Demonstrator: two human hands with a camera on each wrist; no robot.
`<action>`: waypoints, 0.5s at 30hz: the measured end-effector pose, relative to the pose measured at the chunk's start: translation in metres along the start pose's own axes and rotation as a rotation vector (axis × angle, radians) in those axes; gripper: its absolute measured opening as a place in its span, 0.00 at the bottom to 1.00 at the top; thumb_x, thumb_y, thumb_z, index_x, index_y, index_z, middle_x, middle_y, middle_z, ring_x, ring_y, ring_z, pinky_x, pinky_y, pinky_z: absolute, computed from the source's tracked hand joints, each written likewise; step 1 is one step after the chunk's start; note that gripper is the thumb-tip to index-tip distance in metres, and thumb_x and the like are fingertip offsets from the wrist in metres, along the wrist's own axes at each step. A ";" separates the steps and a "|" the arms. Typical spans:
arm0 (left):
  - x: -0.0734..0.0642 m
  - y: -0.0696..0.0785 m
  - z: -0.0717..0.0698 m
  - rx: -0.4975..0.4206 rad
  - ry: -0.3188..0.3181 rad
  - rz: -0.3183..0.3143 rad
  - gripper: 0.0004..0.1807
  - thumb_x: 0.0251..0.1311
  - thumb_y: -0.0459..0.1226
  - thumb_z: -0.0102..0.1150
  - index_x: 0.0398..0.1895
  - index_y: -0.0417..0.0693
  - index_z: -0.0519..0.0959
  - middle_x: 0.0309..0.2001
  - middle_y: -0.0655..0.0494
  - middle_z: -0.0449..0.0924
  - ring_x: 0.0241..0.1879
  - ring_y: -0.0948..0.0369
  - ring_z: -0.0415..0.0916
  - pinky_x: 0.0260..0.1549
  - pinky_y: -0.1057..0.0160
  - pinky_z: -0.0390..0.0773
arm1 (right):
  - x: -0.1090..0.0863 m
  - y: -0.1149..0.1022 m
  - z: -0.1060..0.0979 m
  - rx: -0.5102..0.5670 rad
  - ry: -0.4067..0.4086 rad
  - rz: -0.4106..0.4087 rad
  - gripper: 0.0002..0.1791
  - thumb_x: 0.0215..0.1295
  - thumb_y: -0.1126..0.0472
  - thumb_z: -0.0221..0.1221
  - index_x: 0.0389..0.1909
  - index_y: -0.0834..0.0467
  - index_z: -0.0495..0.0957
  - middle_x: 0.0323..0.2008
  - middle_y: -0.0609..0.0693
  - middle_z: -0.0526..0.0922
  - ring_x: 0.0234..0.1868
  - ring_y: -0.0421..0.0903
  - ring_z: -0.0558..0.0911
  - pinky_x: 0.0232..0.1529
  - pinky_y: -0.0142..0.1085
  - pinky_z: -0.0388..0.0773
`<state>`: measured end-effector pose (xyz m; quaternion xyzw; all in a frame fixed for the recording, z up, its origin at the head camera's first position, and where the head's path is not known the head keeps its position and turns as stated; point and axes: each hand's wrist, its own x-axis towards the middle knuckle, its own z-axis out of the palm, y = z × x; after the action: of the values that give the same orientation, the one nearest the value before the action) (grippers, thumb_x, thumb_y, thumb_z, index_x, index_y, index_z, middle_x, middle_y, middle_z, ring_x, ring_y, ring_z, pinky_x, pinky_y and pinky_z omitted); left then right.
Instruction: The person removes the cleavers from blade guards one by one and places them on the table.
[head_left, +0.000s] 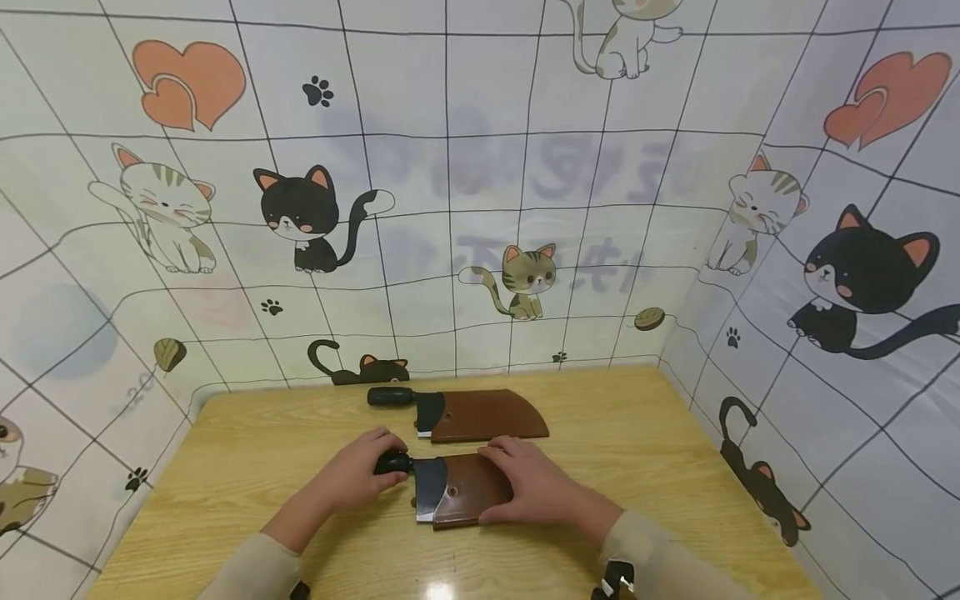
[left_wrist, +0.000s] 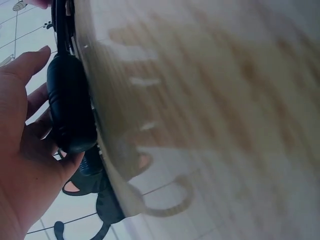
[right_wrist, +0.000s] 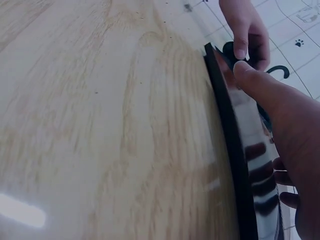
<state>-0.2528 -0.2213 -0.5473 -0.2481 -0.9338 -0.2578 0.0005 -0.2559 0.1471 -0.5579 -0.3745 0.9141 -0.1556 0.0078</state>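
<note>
A cleaver in a brown leather sheath (head_left: 468, 493) lies flat before me on the wooden table, its black handle (head_left: 392, 463) to the left. Fingers and thumb of my left hand (head_left: 352, 473) are curled about that handle; the left wrist view shows the handle (left_wrist: 72, 107) against the fingers. My right hand (head_left: 540, 482) grips the sheath's right part, fingers at the far edge and thumb at the near edge. A strip of bare blade (head_left: 425, 517) shows at the sheath's left end. The right wrist view has the sheath edge-on, its far side hidden.
Behind it lies a second cleaver in a longer brown sheath (head_left: 487, 415), black handle (head_left: 390, 397) also leftward. The light wooden table (head_left: 615, 433) meets a white cat-printed sheet (head_left: 420, 292) at the back and both sides.
</note>
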 end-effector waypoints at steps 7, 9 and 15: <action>0.004 -0.008 0.002 -0.116 -0.030 -0.020 0.19 0.69 0.45 0.78 0.58 0.51 0.84 0.51 0.63 0.79 0.52 0.58 0.80 0.57 0.42 0.81 | 0.009 -0.006 0.009 -0.025 0.003 -0.071 0.64 0.56 0.16 0.68 0.84 0.51 0.67 0.76 0.51 0.72 0.76 0.52 0.72 0.77 0.55 0.67; 0.006 -0.010 0.004 -0.145 -0.035 -0.025 0.20 0.68 0.45 0.79 0.58 0.50 0.85 0.52 0.62 0.81 0.53 0.57 0.80 0.58 0.43 0.81 | 0.010 -0.006 0.013 -0.033 -0.009 -0.073 0.65 0.55 0.13 0.66 0.86 0.48 0.65 0.77 0.49 0.71 0.77 0.51 0.71 0.78 0.55 0.67; 0.009 -0.013 0.009 -0.181 -0.023 -0.049 0.19 0.64 0.43 0.82 0.54 0.51 0.86 0.50 0.61 0.83 0.52 0.57 0.81 0.57 0.44 0.81 | 0.012 -0.006 0.020 -0.035 -0.015 -0.070 0.66 0.54 0.11 0.63 0.88 0.44 0.62 0.76 0.44 0.71 0.77 0.48 0.70 0.78 0.54 0.67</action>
<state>-0.2656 -0.2222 -0.5596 -0.2274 -0.9124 -0.3381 -0.0390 -0.2582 0.1289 -0.5739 -0.4076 0.9028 -0.1369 0.0024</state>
